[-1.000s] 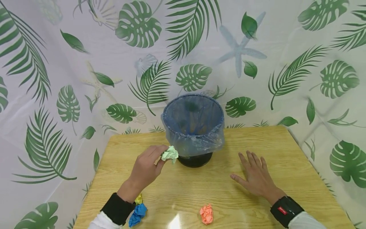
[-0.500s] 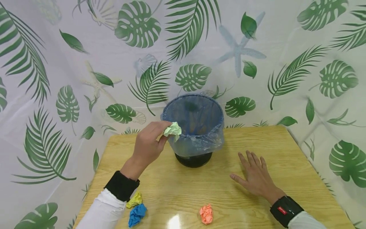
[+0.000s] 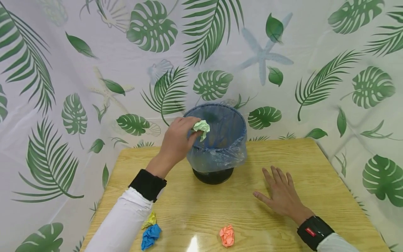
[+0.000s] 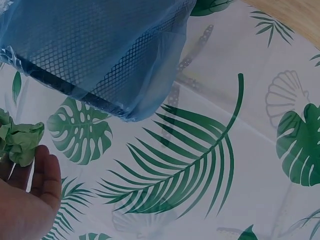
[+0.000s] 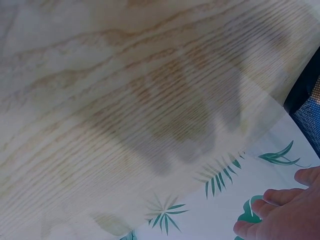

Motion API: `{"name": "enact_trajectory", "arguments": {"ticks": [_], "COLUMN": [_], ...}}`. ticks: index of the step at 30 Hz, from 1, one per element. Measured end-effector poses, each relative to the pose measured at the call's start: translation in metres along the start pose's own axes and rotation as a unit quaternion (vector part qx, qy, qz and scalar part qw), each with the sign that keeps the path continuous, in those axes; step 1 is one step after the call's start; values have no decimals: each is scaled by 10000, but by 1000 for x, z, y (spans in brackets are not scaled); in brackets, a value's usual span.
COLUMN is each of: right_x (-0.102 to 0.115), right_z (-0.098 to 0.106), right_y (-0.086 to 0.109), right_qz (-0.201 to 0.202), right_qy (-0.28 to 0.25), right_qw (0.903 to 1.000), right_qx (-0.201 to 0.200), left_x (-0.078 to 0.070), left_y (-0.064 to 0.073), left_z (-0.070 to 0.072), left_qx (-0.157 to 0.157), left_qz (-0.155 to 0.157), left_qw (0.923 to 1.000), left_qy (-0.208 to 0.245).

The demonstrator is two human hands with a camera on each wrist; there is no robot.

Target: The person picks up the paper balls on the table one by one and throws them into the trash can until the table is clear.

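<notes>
My left hand (image 3: 178, 140) pinches a crumpled ball of pale green paper (image 3: 202, 128) between thumb and fingertips. In the head view the paper overlaps the left part of the opening of a mesh bin (image 3: 213, 176) lined with a blue plastic bag (image 3: 220, 159). The left wrist view shows the green paper (image 4: 22, 142) at the fingertips, with the bagged bin (image 4: 105, 55) beyond it. To the right of the bin, my right hand (image 3: 281, 196) is spread flat over the table, fingers straight, holding nothing.
Near the front of the wooden table (image 3: 189, 210) lie a blue paper ball (image 3: 151, 236), a yellow paper ball (image 3: 149, 220) partly behind the left sleeve, and an orange paper ball (image 3: 227, 236). A leaf-patterned cloth (image 3: 214, 42) stands behind and along both sides.
My left hand has moved up and to the right with the green paper, from in front of the bin to its opening. The right hand has stayed put.
</notes>
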State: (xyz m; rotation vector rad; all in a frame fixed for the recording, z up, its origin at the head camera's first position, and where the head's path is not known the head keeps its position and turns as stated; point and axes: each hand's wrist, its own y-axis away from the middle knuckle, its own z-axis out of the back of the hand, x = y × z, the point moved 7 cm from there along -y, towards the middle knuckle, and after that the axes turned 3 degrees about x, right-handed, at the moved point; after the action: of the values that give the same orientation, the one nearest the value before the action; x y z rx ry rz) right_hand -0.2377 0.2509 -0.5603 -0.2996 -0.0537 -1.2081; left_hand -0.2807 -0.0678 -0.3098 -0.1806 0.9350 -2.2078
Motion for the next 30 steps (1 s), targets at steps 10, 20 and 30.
{"name": "enact_trajectory", "arguments": {"ticks": [10, 20, 30], "right_x": [1, 2, 3], "right_z": [-2, -3, -5], "right_y": [1, 1, 0], "right_qz": [16, 8, 6], "right_qy": [-53, -34, -103], "right_qw": [10000, 10000, 9999], "right_qx": [14, 38, 98], "left_x": [10, 19, 21], "left_y": [-11, 2, 10], "left_z": [-38, -58, -58], "left_qx": [1392, 2374, 2166], "left_qz": [916, 1669, 1536], "left_qw": [9857, 9567, 9634], "left_qy": [249, 242, 358]}}
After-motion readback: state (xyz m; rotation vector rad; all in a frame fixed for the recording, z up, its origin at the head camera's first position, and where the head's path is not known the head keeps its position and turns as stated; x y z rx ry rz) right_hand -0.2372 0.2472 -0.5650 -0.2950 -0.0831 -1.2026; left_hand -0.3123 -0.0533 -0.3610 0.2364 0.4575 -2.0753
